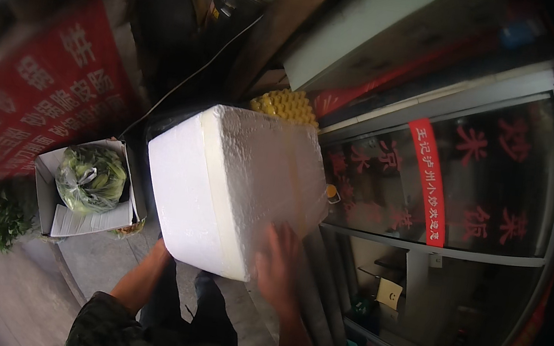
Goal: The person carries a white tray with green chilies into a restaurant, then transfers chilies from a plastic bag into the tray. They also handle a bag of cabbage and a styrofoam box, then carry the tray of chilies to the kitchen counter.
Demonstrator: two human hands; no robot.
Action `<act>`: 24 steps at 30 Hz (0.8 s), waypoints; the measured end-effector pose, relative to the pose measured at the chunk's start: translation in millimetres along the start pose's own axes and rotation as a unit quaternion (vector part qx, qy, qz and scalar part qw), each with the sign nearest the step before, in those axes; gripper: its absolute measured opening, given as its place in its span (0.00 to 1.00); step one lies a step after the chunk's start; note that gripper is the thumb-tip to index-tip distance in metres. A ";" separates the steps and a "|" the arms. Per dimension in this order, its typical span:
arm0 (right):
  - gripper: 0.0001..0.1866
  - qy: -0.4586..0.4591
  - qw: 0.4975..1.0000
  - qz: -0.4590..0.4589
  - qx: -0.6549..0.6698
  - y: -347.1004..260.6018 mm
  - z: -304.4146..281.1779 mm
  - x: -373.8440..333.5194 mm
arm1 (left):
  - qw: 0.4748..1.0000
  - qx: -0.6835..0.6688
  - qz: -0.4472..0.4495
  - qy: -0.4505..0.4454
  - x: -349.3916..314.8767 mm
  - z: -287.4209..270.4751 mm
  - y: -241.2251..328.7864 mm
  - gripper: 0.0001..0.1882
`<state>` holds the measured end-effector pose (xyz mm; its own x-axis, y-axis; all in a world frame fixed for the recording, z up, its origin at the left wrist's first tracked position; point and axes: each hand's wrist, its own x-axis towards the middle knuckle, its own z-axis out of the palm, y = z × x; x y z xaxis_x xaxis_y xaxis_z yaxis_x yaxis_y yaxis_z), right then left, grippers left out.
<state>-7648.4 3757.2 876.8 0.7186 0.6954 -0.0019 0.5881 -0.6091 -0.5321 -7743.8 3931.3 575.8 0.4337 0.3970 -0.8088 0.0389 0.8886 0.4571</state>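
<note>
- Between my hands: a foil-faced white foam box point(183, 196).
- My right hand point(276, 260) spreads against its foil point(266, 150).
- My left hand point(160, 251), mostly hidden: grip I can't tell.
- Bagged greens point(90, 183) left of it.

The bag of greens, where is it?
In the head view, the bag of greens is at left, inside an open carton, left of the white foam box.

The only view looks from the person's head, facing steeply down past the left forearm point(134, 287) and right forearm point(296, 336), with the white box point(184, 189) close and near its centre. Its fisheye reach (wide enough to bow the window frame point(490, 258) at right) takes in the red banner point(41, 107) at left.
</note>
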 end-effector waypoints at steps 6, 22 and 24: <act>0.31 0.035 0.992 -0.060 -0.103 -21.7 117.1 122.3 | 0.996 -0.039 -0.037 0.073 158.3 -55.0 15.5 0.22; 0.22 0.047 0.988 -0.009 0.149 107.5 274.3 40.4 | 0.970 0.226 -0.078 0.029 104.0 -168.0 -41.8 0.17; 0.20 0.116 0.976 0.074 0.169 163.0 269.5 -9.2 | 0.936 0.346 -0.056 0.023 104.3 -144.4 -52.6 0.15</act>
<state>-7659.1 3754.3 561.9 0.8744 0.4802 0.0699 0.3429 -0.5094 -0.7893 -7830.7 3959.2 414.0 0.3539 0.3329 -0.8741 0.6632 0.5696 0.4854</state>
